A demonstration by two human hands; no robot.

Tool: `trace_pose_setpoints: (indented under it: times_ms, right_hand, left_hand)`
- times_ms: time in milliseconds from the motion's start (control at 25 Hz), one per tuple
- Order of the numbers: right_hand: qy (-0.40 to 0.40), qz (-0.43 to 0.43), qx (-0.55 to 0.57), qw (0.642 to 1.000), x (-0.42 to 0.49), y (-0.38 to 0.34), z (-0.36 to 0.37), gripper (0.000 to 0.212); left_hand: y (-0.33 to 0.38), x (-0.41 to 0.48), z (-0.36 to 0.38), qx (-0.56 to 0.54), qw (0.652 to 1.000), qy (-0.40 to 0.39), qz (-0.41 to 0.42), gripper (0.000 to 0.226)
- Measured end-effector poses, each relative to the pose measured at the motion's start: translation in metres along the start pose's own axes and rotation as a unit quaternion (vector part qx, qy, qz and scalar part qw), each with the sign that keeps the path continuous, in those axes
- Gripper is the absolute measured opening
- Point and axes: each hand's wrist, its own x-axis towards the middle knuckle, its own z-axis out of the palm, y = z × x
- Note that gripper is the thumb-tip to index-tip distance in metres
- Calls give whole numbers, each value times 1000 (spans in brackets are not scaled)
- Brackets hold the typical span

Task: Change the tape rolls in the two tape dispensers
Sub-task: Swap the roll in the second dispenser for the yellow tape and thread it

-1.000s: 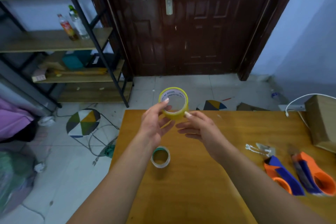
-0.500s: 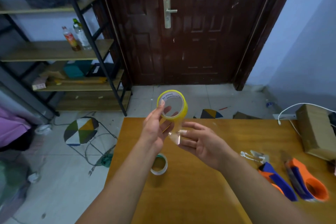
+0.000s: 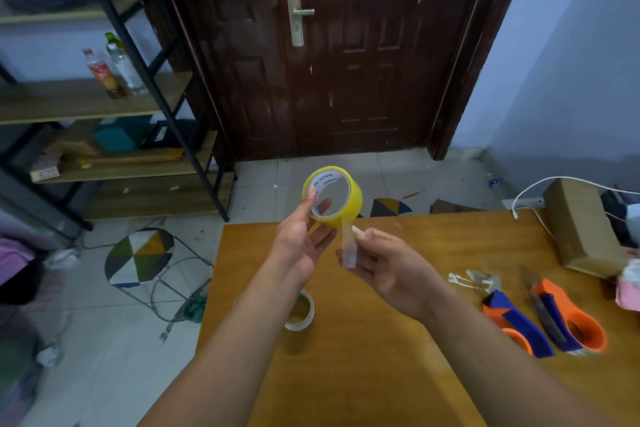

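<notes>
Hanging above the far edge of the desk [image 3: 363,374], the yellow tape roll [image 3: 353,201] is gripped by the left hand [image 3: 298,246]. The index fingertip is laid on the near rim, and another finger is seen through the open core. A clear strip [image 3: 347,243] is drawn down from the roll's lower side. It is pinched by the right hand [image 3: 388,267], which is held just below and to the right of the roll.

Beneath the left forearm a nearly spent roll [image 3: 306,315] is lying flat on the desk, partly hidden by the arm. Well to the right, an orange-and-blue tape dispenser [image 3: 512,319] and a second tape dispenser [image 3: 571,326] are laid side by side, apart from both hands. A crumpled scrap of clear tape [image 3: 476,279] is seen just beyond them.

A cardboard box [image 3: 581,232] is set at the desk's far right corner, with a white cable [image 3: 530,189] arched beside it. On the floor, a patterned stool [image 3: 138,256] is placed left of the desk. Two bottles [image 3: 104,74] are stood on a shelf [image 3: 69,104], and a dark wooden door [image 3: 346,62] is shut behind.
</notes>
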Motion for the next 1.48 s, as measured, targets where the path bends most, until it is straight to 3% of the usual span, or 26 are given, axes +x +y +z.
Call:
trace_pose_setpoints:
  times_ms: [160,400,680,920,1000,1200,1400,1480]
  right_hand:
    - [-14,-37,0,999,-5,6,0,25]
    - [38,-85,-175,980,-15,26,-2,24]
    - [61,-147,-260,953,-27,37,-19,37]
    - [123,-187,-266,938,-48,36,-52,55]
    - [146,-183,-252,939,-55,38,-72,56]
    - [200,-110,-276,934,-77,39,-150,30]
    - [295,-49,-336,893,-98,26,-269,29]
    - [309,-23,-394,865,-105,20,-315,39]
  left_hand:
    - [0,4,9,-10,1000,10,-12,41]
    - [-2,10,25,-90,995,4,-48,42]
    - [-7,12,21,120,992,-1,-34,31]
    - [-27,10,26,163,986,11,42,31]
    - [-42,10,31,193,980,6,48,33]
    - [-90,5,50,229,971,-27,58,32]
    - [-167,-8,102,241,970,-1,35,31]
    - [-205,-17,126,252,967,18,29,28]
